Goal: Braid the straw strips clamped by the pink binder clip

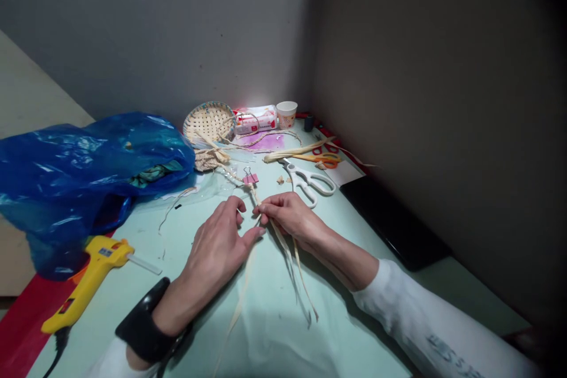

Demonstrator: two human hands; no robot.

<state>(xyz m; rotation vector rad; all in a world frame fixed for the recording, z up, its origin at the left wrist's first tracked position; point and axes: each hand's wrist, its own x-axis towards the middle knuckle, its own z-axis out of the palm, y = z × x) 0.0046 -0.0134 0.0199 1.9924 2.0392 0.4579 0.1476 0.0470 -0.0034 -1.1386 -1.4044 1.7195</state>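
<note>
A thin braid of pale raffia-like strands (pixel 254 194) runs toward me from a pink binder clip (pixel 250 179). My right hand (pixel 290 215) pinches the braid's near end between thumb and fingers. Loose strands (pixel 283 242) hang from below that grip onto the table. Close by on the left, my left hand (pixel 219 242) has its fingers curled and its thumb stretched toward the braid, with a gap between them. One pale strand (pixel 243 286) trails down from beneath the left thumb; whether the hidden fingers touch it I cannot tell.
White scissors (pixel 305 180) and orange-handled scissors (pixel 328 159) lie beyond my right hand. A black flat object (pixel 394 218) sits at right. On the left are a yellow glue gun (pixel 91 277) and a blue plastic bag (pixel 88 171). A woven basket (pixel 209 121) and paper cup (pixel 286 113) stand behind.
</note>
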